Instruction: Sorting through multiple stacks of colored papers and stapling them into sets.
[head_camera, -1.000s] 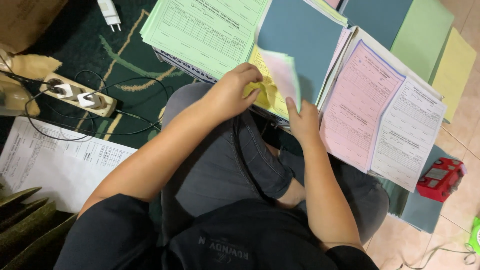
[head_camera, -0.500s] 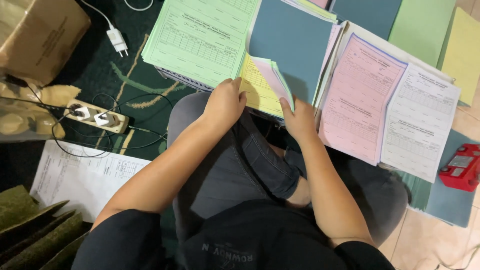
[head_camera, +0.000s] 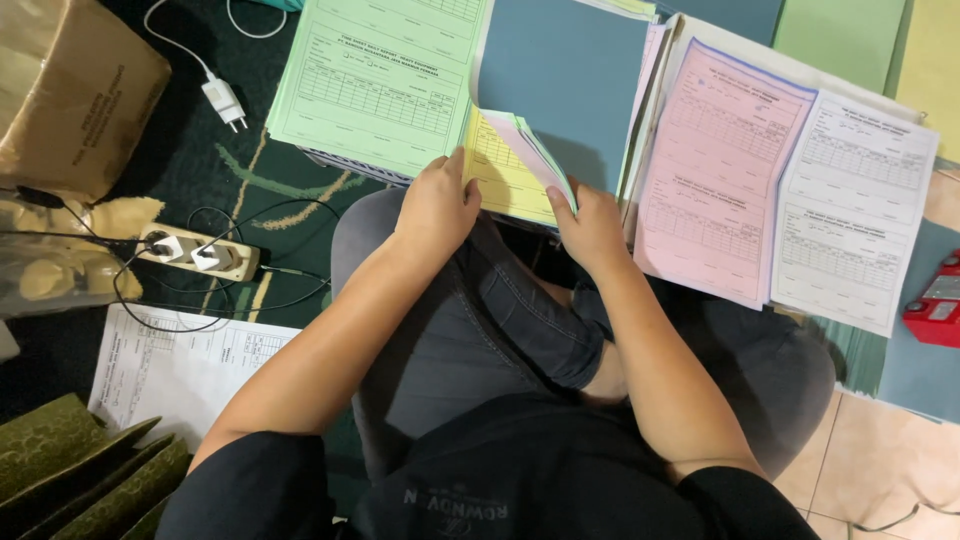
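- A brown cardboard box (head_camera: 75, 95) sat at upper left on the dark carpet (head_camera: 200, 160), near a white power strip (head_camera: 200, 255).
- Green forms (head_camera: 375, 80), a pink form (head_camera: 720, 170) and a white form (head_camera: 855, 210) lay ahead.
- The left hand (head_camera: 437, 205) pressed flat on the yellow sheet (head_camera: 505, 175).
- The right hand (head_camera: 590, 225) pinched lifted pages (head_camera: 535, 150) beneath a blue-grey cover (head_camera: 570, 85).

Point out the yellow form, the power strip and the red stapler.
yellow form (head_camera: 500, 180): head view, bare middle of the sheet.
power strip (head_camera: 200, 254): head view, top of its body.
red stapler (head_camera: 935, 312): head view, its top face.
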